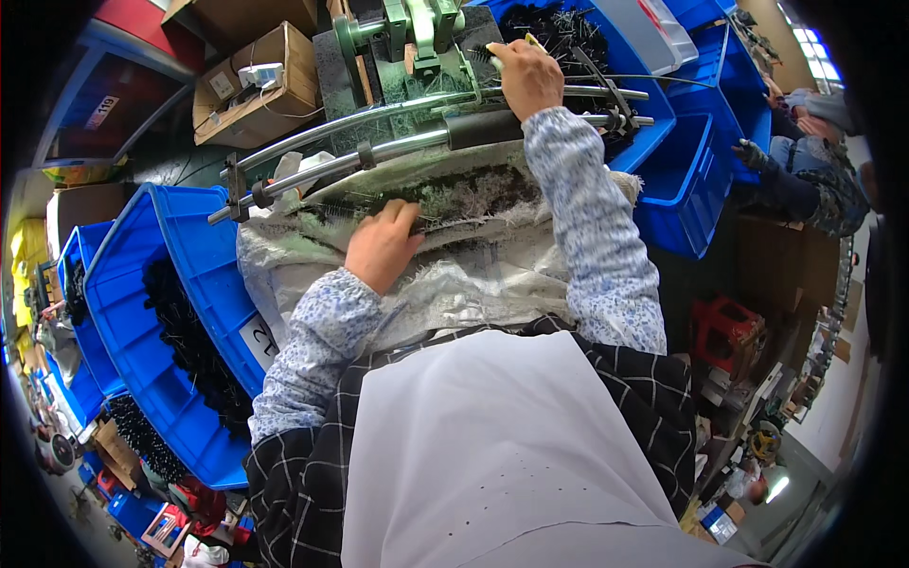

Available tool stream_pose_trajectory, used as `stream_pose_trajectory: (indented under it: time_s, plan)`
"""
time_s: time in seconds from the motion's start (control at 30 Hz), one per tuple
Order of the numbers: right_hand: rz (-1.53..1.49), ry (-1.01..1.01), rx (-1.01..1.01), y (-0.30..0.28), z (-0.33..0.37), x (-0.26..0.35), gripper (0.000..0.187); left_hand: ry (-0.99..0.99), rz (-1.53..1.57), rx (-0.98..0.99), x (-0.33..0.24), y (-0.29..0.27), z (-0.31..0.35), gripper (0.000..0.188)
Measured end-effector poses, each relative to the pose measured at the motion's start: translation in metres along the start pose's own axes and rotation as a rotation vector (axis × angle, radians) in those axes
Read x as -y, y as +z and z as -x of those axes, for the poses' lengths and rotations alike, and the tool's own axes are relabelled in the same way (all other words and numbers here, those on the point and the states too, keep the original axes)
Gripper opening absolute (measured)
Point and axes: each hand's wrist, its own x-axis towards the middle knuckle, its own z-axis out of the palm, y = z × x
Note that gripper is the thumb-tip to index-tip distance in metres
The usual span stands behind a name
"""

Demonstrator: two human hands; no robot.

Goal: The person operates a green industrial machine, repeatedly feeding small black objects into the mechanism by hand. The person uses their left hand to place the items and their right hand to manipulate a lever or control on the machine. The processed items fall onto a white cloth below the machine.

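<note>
My left hand (383,244) is over a dirty white woven sheet (483,275) spread in front of me, its fingers curled and pressed down. Thin bristles (333,212) show just beside its fingertips; what lies under the fingers is hidden. My right hand (530,78) reaches farther forward, beyond two metal rails (398,150), with its fingers pinched together. A small dark bristled brush (480,54) shows at those fingertips, next to a green machine (423,43). Something yellowish covers a fingertip of this hand.
A blue bin (218,246) of black bristled pieces stands at the left. Another blue bin (653,66) with a dark bristly heap is behind my right hand. An open cardboard box (303,71) sits left of the machine. Another person's arm (791,185) shows at the far right.
</note>
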Motion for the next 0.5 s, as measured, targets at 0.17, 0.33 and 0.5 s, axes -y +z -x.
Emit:
stream_pose_trajectory:
  time_s: [0.17,0.33,0.5]
  plan:
    - [0.067,-0.016,0.096,0.01,-0.017,0.003,0.023,0.049,-0.23,0.102,0.023,0.041,0.004,0.042]
    - [0.021,-0.079,0.054,0.023,-0.017,0.0,0.023,0.101,-0.192,0.074,0.016,0.023,0.006,0.042]
    - [0.007,-0.084,0.033,0.022,-0.017,-0.002,0.023,0.109,0.022,-0.074,0.008,-0.001,0.01,0.043]
